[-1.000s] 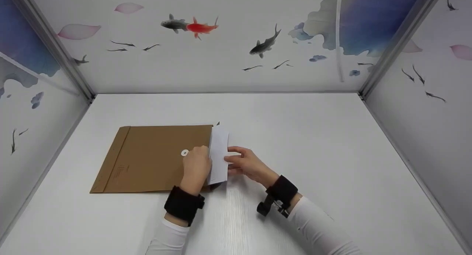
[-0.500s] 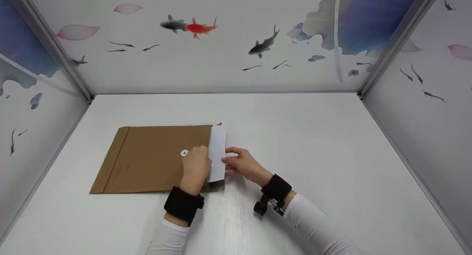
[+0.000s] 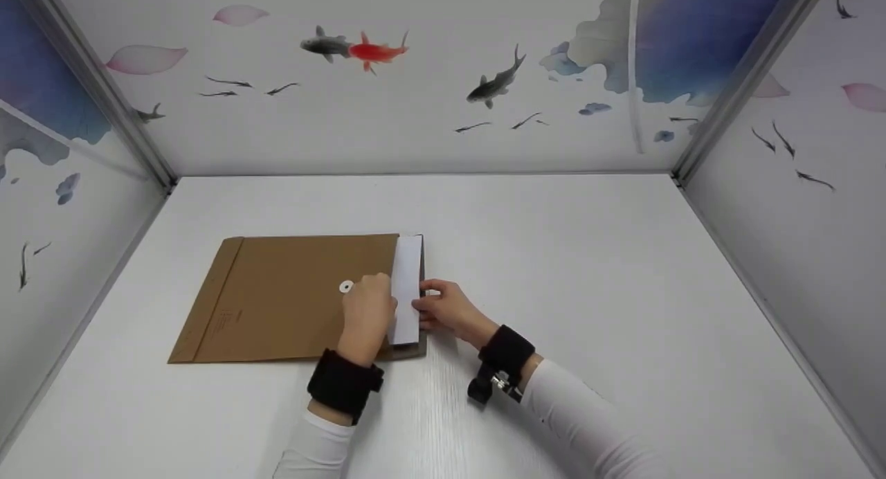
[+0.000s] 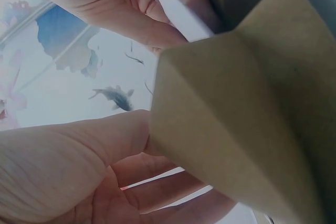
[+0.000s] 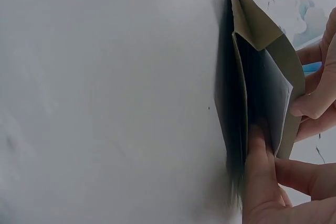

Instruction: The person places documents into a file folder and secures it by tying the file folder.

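A brown kraft paper envelope (image 3: pixel 291 306) lies flat on the table, its mouth facing right. My left hand (image 3: pixel 368 313) pinches the upper edge of the mouth between thumb and fingers, raising that layer. From the opening sticks a narrow strip of white paper (image 3: pixel 406 288). Pinching the paper's outer edge, my right hand (image 3: pixel 453 311) is at the mouth; in the right wrist view its fingertips reach between the envelope's layers. The left wrist view shows the envelope's folded side (image 4: pixel 210 114) beside my left thumb. The rest of the paper is hidden inside.
A white round button (image 3: pixel 346 287) sits on the envelope beside my left hand. The white table (image 3: pixel 588 278) is enclosed by printed panels (image 3: pixel 429 133) at the back and sides. Each wrist wears a black strap (image 3: pixel 507 353).
My right hand has moved left with the white paper, which has slid farther into the envelope. More of the envelope's lower layer shows at the mouth. My left hand has stayed in place.
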Motion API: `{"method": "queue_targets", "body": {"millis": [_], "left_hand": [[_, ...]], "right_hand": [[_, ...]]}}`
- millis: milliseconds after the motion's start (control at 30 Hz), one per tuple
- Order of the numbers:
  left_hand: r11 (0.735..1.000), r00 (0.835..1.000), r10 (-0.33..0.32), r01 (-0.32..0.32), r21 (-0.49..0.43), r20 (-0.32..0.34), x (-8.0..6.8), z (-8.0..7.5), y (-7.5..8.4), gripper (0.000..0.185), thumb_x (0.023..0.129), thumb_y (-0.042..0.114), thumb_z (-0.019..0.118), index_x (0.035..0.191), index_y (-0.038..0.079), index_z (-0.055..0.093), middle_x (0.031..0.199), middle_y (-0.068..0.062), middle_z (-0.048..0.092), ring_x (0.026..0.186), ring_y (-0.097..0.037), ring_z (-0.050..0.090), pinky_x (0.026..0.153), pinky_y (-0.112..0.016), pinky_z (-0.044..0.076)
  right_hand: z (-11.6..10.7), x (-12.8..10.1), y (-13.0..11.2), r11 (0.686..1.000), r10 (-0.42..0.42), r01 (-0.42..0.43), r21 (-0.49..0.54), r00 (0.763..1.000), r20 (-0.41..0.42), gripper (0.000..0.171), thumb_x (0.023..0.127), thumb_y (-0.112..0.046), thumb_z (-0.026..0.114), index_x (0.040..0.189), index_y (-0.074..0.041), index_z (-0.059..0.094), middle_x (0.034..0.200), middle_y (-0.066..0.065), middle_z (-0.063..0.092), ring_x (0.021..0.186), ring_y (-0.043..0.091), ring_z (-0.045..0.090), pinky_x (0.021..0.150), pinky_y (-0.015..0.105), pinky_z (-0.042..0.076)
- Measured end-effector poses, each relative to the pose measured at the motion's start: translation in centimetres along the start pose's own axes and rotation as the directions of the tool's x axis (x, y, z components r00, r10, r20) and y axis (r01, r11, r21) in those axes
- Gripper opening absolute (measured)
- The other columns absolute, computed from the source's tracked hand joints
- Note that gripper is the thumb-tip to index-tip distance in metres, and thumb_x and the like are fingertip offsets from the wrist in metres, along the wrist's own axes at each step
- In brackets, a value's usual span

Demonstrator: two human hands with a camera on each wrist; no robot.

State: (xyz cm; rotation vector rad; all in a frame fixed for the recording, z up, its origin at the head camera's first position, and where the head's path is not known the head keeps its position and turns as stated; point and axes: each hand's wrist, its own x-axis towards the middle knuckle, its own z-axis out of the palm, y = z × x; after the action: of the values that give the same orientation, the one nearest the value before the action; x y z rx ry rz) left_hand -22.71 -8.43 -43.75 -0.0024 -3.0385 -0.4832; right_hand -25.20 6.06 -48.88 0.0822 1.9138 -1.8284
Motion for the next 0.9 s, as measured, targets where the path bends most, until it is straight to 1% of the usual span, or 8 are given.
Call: {"method": "queue_targets", "body": {"millis": [167, 300, 500, 700, 800, 900], "left_hand": [[1.0, 1.0, 0.003, -0.003, -0.002, -0.002, 0.1, -0.1, 0.0, 0.008, 0.089, 0.003, 0.072, 0.091, -0.005, 0.074, 0.088, -0.021, 0.077, 0.077, -0.034, 0.076, 0.062, -0.045, 0.06], [1.0, 1.0, 0.005, -0.005, -0.008, -0.016, 0.1, 0.0, -0.1, 0.008, 0.088, 0.003, 0.072, 0.09, -0.004, 0.073, 0.088, -0.021, 0.077, 0.078, -0.036, 0.076, 0.063, -0.048, 0.061], [1.0, 1.0, 0.001, -0.001, -0.019, -0.02, 0.0, 0.1, -0.1, 0.008, 0.087, 0.003, 0.072, 0.091, -0.004, 0.073, 0.09, -0.022, 0.077, 0.081, -0.039, 0.076, 0.064, -0.05, 0.06], [1.0, 1.0, 0.012, -0.012, -0.02, -0.008, 0.1, 0.0, -0.1, 0.01, 0.089, 0.005, 0.074, 0.093, -0.004, 0.074, 0.091, -0.021, 0.077, 0.081, -0.037, 0.076, 0.065, -0.049, 0.061], [1.0, 1.0, 0.023, -0.023, -0.019, -0.021, 0.1, -0.1, -0.2, 0.009, 0.089, 0.005, 0.075, 0.092, -0.004, 0.074, 0.089, -0.021, 0.077, 0.08, -0.037, 0.076, 0.064, -0.049, 0.061], [0.999, 0.999, 0.034, -0.034, -0.017, -0.029, 0.0, -0.2, -0.3, 0.009, 0.089, 0.005, 0.075, 0.092, -0.004, 0.073, 0.089, -0.021, 0.077, 0.079, -0.036, 0.075, 0.063, -0.049, 0.061]], "right_hand": [[0.4, 0.1, -0.1, 1.0, -0.005, 0.004, -0.024, 1.0, -0.012, 0.027, 0.098, 0.001, 0.058, 0.125, 0.003, 0.056, 0.077, -0.003, 0.065, 0.066, 0.005, 0.062, 0.061, 0.018, 0.055], [0.8, 0.3, -0.1, 1.0, -0.002, 0.002, -0.006, 1.0, -0.003, 0.027, 0.098, 0.001, 0.058, 0.125, 0.003, 0.057, 0.075, -0.004, 0.062, 0.067, 0.004, 0.062, 0.065, 0.019, 0.056], [1.2, 0.8, 0.2, 1.0, -0.004, 0.003, 0.027, 1.0, 0.015, 0.033, 0.098, 0.0, 0.058, 0.13, 0.004, 0.054, 0.076, -0.006, 0.058, 0.067, 0.003, 0.059, 0.068, 0.019, 0.057], [1.6, 1.3, 0.2, 0.999, -0.02, 0.019, 0.026, 0.999, 0.039, 0.032, 0.098, -0.001, 0.059, 0.13, 0.002, 0.056, 0.076, -0.007, 0.062, 0.067, 0.003, 0.06, 0.067, 0.019, 0.056], [1.7, 1.5, 0.2, 0.999, -0.034, 0.033, 0.008, 0.998, 0.044, 0.032, 0.099, -0.003, 0.06, 0.13, 0.001, 0.058, 0.077, -0.007, 0.064, 0.067, 0.003, 0.062, 0.067, 0.019, 0.057], [1.8, 1.7, 0.1, 0.999, -0.039, 0.038, 0.016, 0.998, 0.058, 0.033, 0.099, -0.002, 0.059, 0.131, 0.002, 0.059, 0.078, -0.006, 0.065, 0.067, 0.003, 0.064, 0.068, 0.02, 0.059]]}}
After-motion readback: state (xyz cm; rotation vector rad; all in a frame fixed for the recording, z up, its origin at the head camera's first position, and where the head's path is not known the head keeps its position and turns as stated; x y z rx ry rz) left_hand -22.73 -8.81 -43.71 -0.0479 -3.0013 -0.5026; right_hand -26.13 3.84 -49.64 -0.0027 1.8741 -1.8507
